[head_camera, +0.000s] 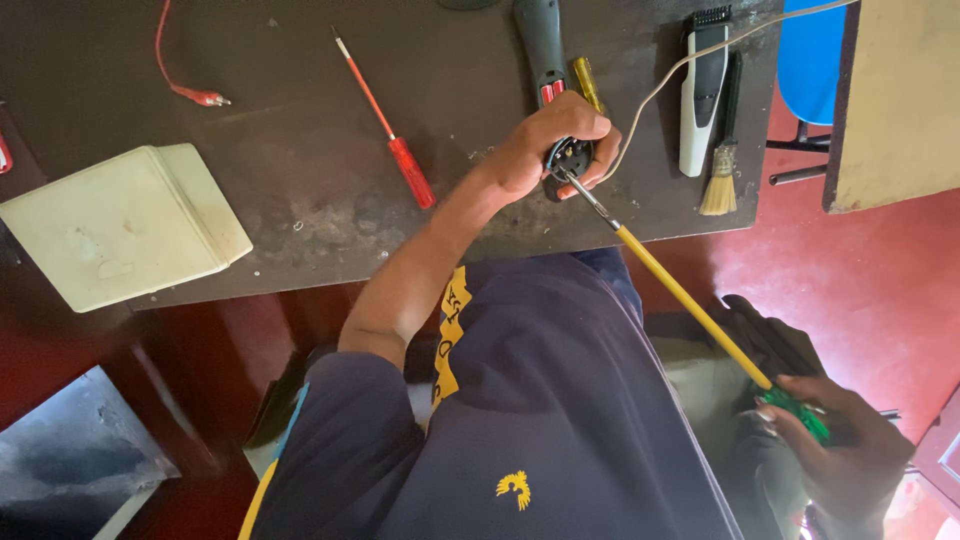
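Observation:
My left hand (548, 150) is closed around the near end of a dark grey hair clipper (540, 45) that lies on the dark table (300, 200). My right hand (845, 450) holds the green handle (795, 408) of a long screwdriver with a yellow shaft (690, 300), low on the right beside my lap. The screwdriver's metal tip (580, 185) reaches into the round open end of the clipper under my left fingers. A white cord (660, 90) runs from that spot toward the top right.
On the table lie a red screwdriver (400, 150), a cream plastic box (120, 220), a white and black trimmer (705, 90), a small brush (722, 165), a red clip lead (195, 95) and a yellow-handled tool (587, 85). A blue chair (810, 50) stands on the red floor.

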